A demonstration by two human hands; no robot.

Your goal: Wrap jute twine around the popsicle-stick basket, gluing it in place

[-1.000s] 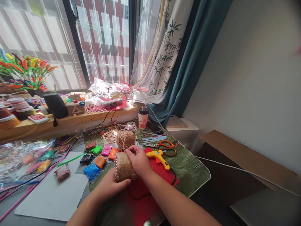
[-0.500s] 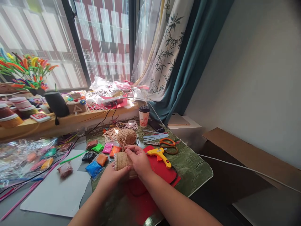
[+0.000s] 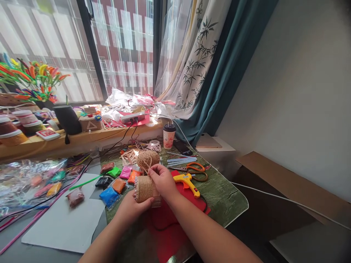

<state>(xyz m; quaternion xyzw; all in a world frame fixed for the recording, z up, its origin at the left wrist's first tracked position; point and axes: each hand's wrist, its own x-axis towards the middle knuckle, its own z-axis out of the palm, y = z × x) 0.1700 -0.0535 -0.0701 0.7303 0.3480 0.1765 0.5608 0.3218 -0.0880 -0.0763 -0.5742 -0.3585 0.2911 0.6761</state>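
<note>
A small cylinder wrapped in brown jute twine point(image 3: 144, 188), with a row of pale beads along its left rim, lies on its side over the table. My left hand point(image 3: 131, 209) grips it from below. My right hand point(image 3: 163, 180) is closed on its upper right side, pinching the twine strand that runs up to the ball of twine point(image 3: 148, 159) just behind. A red felt sheet point(image 3: 175, 223) lies under both hands.
A yellow glue gun point(image 3: 187, 181) and orange scissors point(image 3: 195, 169) lie right of my hands. Coloured clay packets point(image 3: 115, 182) sit to the left, beside a white sheet point(image 3: 65, 223). A paper cup point(image 3: 169, 136) stands at the back. The green table mat's edge point(image 3: 236, 215) is on the right.
The wrapped cylinder has turned a little in my hands and my right hand shifted slightly along it. The view has drifted a bit; the rest stays put.
</note>
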